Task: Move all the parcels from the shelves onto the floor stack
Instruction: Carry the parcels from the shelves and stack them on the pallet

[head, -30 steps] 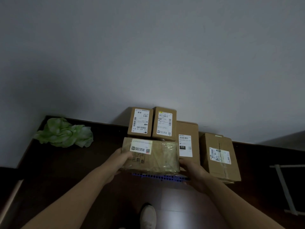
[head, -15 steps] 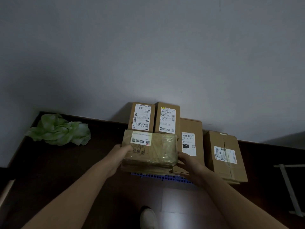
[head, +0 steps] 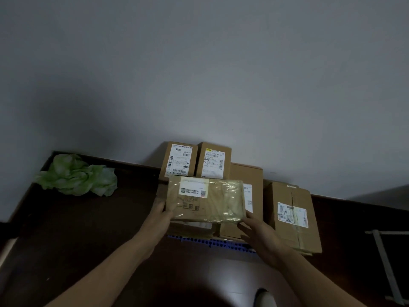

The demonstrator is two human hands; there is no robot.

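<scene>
I hold a flat cardboard parcel [head: 208, 199], wrapped in shiny tape and bearing a white label, low over the front of the floor stack. My left hand [head: 160, 214] grips its left edge, thumb on top. My right hand [head: 254, 227] holds its lower right corner. Beneath it lies another flat parcel [head: 192, 227]; whether the two touch I cannot tell. Behind it, two labelled boxes [head: 179, 160] [head: 213, 160] stand against the wall. A wider box [head: 247, 173] lies to its right, partly hidden. No shelf is in view.
A taped box [head: 292, 216] lies on the floor right of the stack. A blue plastic base [head: 212, 241] shows under the stack's front. Crumpled green material [head: 77, 176] lies in the left corner. A metal frame [head: 385, 262] lies far right. My shoe [head: 264, 298] is below.
Both hands have carried the taped parcel forward towards the wall, so it now covers more of the stack and part of the wide box's label.
</scene>
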